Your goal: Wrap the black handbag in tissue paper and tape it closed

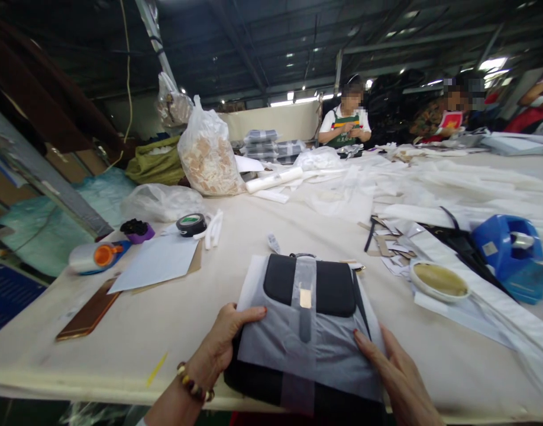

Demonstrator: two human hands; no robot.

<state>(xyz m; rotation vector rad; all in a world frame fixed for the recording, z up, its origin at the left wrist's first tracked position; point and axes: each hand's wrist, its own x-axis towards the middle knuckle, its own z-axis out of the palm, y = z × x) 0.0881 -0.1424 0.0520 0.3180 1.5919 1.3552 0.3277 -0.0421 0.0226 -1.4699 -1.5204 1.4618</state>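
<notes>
A black handbag (307, 286) lies at the near edge of the pale worktable (236, 248), partly covered by a sheet of thin white tissue paper (298, 343). A translucent strip runs down over its flap and clasp. My left hand (227, 340) rests on the bag's left side, fingers curled over the tissue's edge. My right hand (393, 370) lies flat on the tissue at the bag's right side, fingers stretched out. A beaded bracelet sits on my left wrist.
Left of the bag lie a phone (89, 313), white sheets (158, 260), a tape roll (191, 224) and a glue bottle (96, 257). Right are a shallow dish (439, 280), paper scraps and a blue tape dispenser (506, 245). Plastic bags and white wrapping fill the far table; people work beyond.
</notes>
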